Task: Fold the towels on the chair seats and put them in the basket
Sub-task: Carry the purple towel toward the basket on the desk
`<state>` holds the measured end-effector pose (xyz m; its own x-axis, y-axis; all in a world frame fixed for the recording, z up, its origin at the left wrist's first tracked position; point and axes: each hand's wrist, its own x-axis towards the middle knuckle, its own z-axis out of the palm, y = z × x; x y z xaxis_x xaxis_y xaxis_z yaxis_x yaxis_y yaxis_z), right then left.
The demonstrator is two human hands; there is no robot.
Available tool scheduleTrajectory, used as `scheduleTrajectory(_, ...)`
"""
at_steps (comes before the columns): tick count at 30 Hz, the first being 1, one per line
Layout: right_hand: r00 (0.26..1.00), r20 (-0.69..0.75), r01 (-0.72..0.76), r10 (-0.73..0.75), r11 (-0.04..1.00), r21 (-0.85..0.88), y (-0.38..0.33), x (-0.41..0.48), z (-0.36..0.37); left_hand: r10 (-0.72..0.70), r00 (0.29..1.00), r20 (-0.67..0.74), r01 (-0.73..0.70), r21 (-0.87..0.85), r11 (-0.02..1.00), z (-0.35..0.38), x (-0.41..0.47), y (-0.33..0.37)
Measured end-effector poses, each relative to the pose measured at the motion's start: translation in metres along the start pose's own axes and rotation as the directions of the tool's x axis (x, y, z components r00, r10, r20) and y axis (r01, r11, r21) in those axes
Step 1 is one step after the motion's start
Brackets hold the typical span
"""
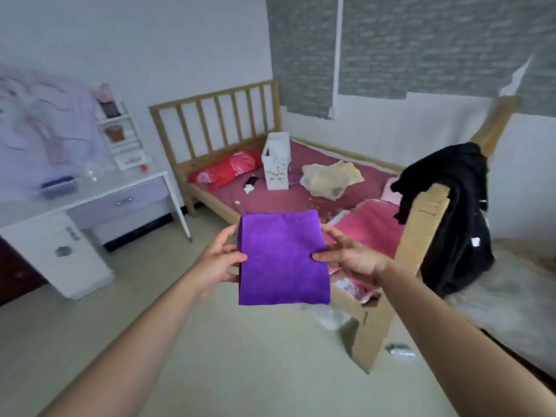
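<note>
A purple towel (282,260), folded into a flat rectangle, hangs in the air in front of me above the floor. My left hand (221,260) pinches its left edge, thumb on top. My right hand (350,258) pinches its right edge the same way. A white basket (276,167) with small holes in its wall stands upright on the bed, well beyond the towel. No chair seat is in view.
A wooden bed (373,323) with a dark red mattress fills the middle and right, with a red pillow (228,170), a yellowish cloth heap (329,177) and a black garment (451,212) on its footboard. A white desk (96,200) stands at left.
</note>
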<state>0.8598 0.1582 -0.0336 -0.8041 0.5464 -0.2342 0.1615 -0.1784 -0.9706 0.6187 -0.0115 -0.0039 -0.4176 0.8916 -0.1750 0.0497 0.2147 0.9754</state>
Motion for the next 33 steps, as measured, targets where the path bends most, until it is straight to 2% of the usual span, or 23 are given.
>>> scheduleTrajectory(4, 0.989, 0.148, 0.022, -0.017, 0.999, -0.032, -0.040, 0.113, 0.113, 0.020, 0.989, -0.149, -0.029, -0.062, 0.998, -0.147, -0.005, -0.010)
scheduleTrajectory(10, 0.946, 0.325, 0.048, -0.013, 0.994, -0.101, -0.078, 0.258, 0.250, 0.009, 0.940, -0.341, -0.050, -0.113, 0.992, -0.314, 0.003, -0.027)
scheduleTrajectory(13, 0.931, 0.364, 0.060, -0.011, 0.990, -0.124, -0.083, 0.316, 0.288, -0.006, 0.920, -0.392, -0.043, -0.116, 0.992, -0.365, 0.024, -0.040)
scheduleTrajectory(20, 0.886, 0.464, 0.062, -0.016, 0.994, -0.084, -0.099, 0.514, 0.350, -0.045, 0.877, -0.479, -0.018, -0.126, 0.992, -0.497, 0.137, -0.058)
scheduleTrajectory(27, 0.836, 0.549, 0.048, 0.018, 0.993, -0.106, -0.158, 0.692, 0.406, -0.066, 0.847, -0.528, -0.005, -0.133, 0.991, -0.624, 0.245, -0.034)
scheduleTrajectory(33, 0.806, 0.587, 0.034, 0.076, 0.984, -0.175, -0.186, 0.823, 0.493, -0.096, 0.799, -0.594, -0.021, -0.187, 0.982, -0.751, 0.306, -0.051)
